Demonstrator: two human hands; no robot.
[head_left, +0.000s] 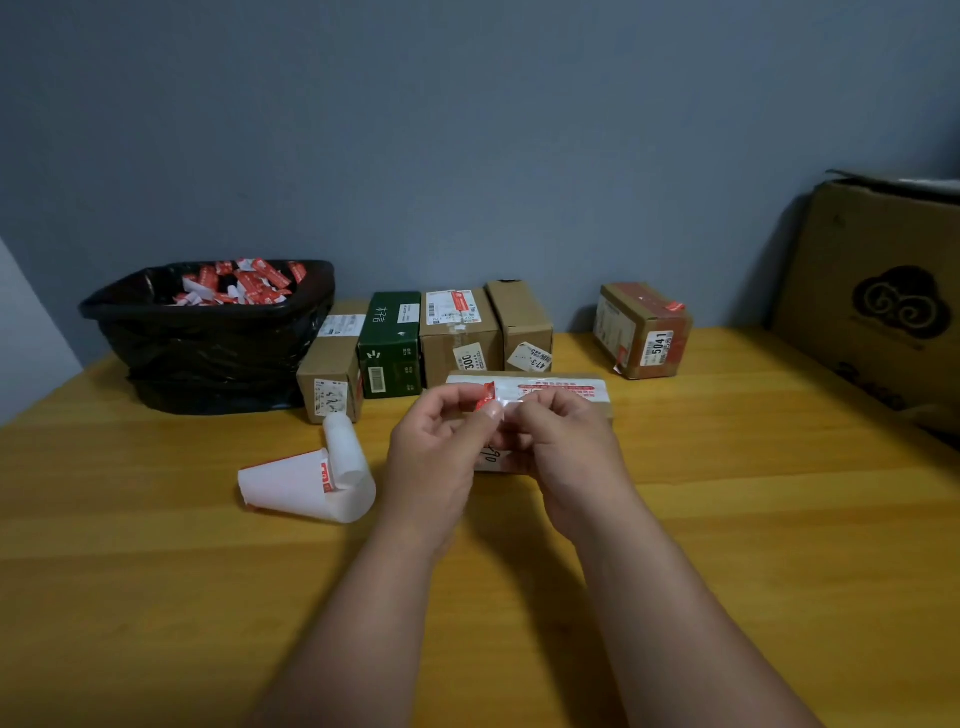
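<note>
Left hand and right hand, both in a pinch on the red-and-white label between them.

Two bare forearms, thick and smooth, uncovered to the lower edge, narrowing to the wrists, with broad left hand and right hand, fingers short, nails trimmed.

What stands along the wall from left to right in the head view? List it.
black-lined bin of red and white scraps, tan carton, green box, carton labelled 300, carton labelled 47-3, carton marked 5041, large cloud-logo box.
</note>
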